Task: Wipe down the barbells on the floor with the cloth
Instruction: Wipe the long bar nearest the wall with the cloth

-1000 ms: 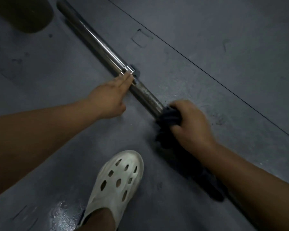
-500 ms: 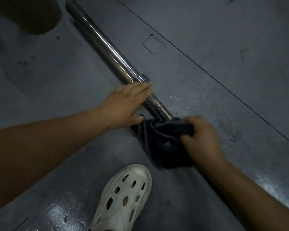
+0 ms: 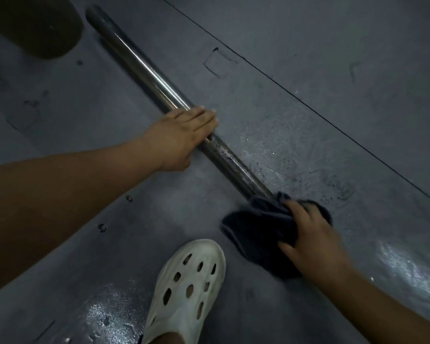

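Dim view looking down at a dark grey floor (image 3: 320, 53). It is smooth and faintly glossy, with wet-looking shiny patches near the bottom and the right edge. There are scuff marks, and a thin straight seam (image 3: 283, 88) crosses diagonally from top centre to the right edge.

A barbell (image 3: 144, 70) lies on this floor, slanting from upper left to lower right, on the near side of the seam. The left hand (image 3: 181, 137) rests flat across its middle, fingers (image 3: 204, 117) straight and together, gripping nothing. The hand hides the point where the thick part of the bar meets the thin part. Lower right, the right hand (image 3: 313, 234) is slightly blurred. Its fingers (image 3: 293, 207) are curled round a cloth (image 3: 256, 227) bunched over the bar, and everything beyond that is covered.

A dark round shape (image 3: 40, 26) is cut off by the top left corner, and what it is cannot be told. A clog (image 3: 186, 289) stands at bottom centre, its heel out of view.

The bar is metal. Its thick upper length is polished, with a bright streak along it, while the thinner length is duller and speckled. The cloth is dark blue, soft and creased, with a stitched hem. The clog is off-white and moulded, with oval holes.
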`<state>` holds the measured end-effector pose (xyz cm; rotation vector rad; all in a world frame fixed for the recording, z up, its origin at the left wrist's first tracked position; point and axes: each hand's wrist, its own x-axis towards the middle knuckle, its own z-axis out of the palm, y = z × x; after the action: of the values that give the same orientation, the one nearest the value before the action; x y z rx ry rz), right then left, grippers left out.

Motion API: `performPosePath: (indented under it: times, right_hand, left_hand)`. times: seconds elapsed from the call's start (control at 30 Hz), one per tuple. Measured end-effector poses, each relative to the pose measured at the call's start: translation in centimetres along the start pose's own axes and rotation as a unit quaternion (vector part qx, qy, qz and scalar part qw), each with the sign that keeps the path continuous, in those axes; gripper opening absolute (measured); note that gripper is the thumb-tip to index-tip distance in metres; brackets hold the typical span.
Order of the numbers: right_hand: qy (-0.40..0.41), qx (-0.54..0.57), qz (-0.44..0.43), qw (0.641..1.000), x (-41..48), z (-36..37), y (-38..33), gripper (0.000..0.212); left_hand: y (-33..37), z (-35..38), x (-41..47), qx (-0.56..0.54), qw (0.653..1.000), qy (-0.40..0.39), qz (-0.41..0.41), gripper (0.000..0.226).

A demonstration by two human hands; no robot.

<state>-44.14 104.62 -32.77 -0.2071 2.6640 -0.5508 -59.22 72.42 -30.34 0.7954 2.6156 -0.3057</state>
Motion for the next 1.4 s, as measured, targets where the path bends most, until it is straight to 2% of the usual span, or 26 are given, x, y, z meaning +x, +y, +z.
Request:
performPosePath:
  times: [0.1, 0.23, 0.33, 0.43, 0.5, 0.57, 0.67, 0.73, 0.83, 0.9, 0.97, 1.03, 1.13, 1.2, 1.3, 1.4]
  right_hand:
    - [0.000, 0.072, 0.008, 0.997, 0.3, -1.8, 0.0, 0.070]
    - [0.107, 0.180, -0.026, 0.977, 10.8, -1.3, -8.7, 0.063]
    - [0.062, 0.184, -0.017, 0.981, 15.9, 1.1, -14.8, 0.072]
    - [0.053, 0.066, -0.021, 0.996, 11.5, 3.0, -12.8, 0.085]
    - [0.047, 0.098, -0.003, 0.994, 5.5, 3.1, -8.4, 0.090]
    - [0.001, 0.117, 0.030, 0.993, -0.4, 2.4, -3.6, 0.088]
    - [-0.052, 0.075, 0.051, 0.994, -5.8, 0.7, 0.1, 0.076]
    - [-0.015, 0.109, 0.039, 0.993, -3.9, 0.1, -1.2, 0.066]
    - [0.057, 0.136, -0.007, 0.989, 2.4, 1.2, -6.6, 0.069]
    - [0.042, 0.129, -0.025, 0.990, 3.8, 2.9, -9.3, 0.077]
    - [0.035, 0.057, -0.032, 0.997, 0.8, 4.5, -8.7, 0.086]
    - [0.033, 0.015, -0.028, 0.999, -3.8, 5.3, -5.8, 0.090]
    - [0.003, 0.042, 0.019, 0.999, -10.2, 5.6, -0.7, 0.092]
    - [-0.002, 0.065, 0.050, 0.997, -12.7, 5.0, 1.3, 0.088]
    - [0.040, 0.107, 0.081, 0.990, -12.6, 4.6, 1.1, 0.081]
    - [0.039, 0.067, 0.064, 0.995, -11.8, 5.3, -1.0, 0.091]
  left_hand:
    - [-0.3, 0.6, -0.2, 0.005, 0.999, 0.046, -0.005, 0.098]
    - [0.2, 1.3, -1.8, -0.019, 0.997, 0.075, -0.007, 0.100]
    - [0.1, 2.2, -3.5, -0.024, 0.993, 0.113, -0.003, 0.081]
    - [0.8, 1.8, -4.0, -0.101, 0.984, 0.136, -0.053, 0.072]
    - [1.4, 1.2, -3.0, -0.120, 0.981, 0.139, -0.060, 0.070]
    - [2.2, 0.9, -1.9, -0.108, 0.987, 0.115, -0.011, 0.069]
    - [3.5, 2.9, -2.2, -0.071, 0.993, 0.078, 0.057, 0.064]
    - [4.5, 4.0, -3.4, -0.056, 0.994, 0.086, 0.047, 0.065]
    - [5.7, 4.2, -4.9, -0.050, 0.993, 0.104, 0.004, 0.063]
    - [6.3, 3.8, -5.6, -0.040, 0.994, 0.097, -0.021, 0.060]
    - [7.7, 3.1, -6.3, -0.048, 0.994, 0.089, -0.042, 0.055]
    - [10.8, 2.6, -6.9, -0.071, 0.993, 0.098, -0.002, 0.051]
    - [18.9, 3.4, -7.7, -0.125, 0.978, 0.083, 0.145, 0.069]
    - [23.1, 4.4, -8.7, -0.136, 0.974, 0.040, 0.179, 0.078]
    - [23.4, 5.7, -8.7, -0.103, 0.976, 0.028, 0.188, 0.082]
    - [21.8, 6.0, -7.4, -0.071, 0.966, 0.013, 0.250, 0.082]
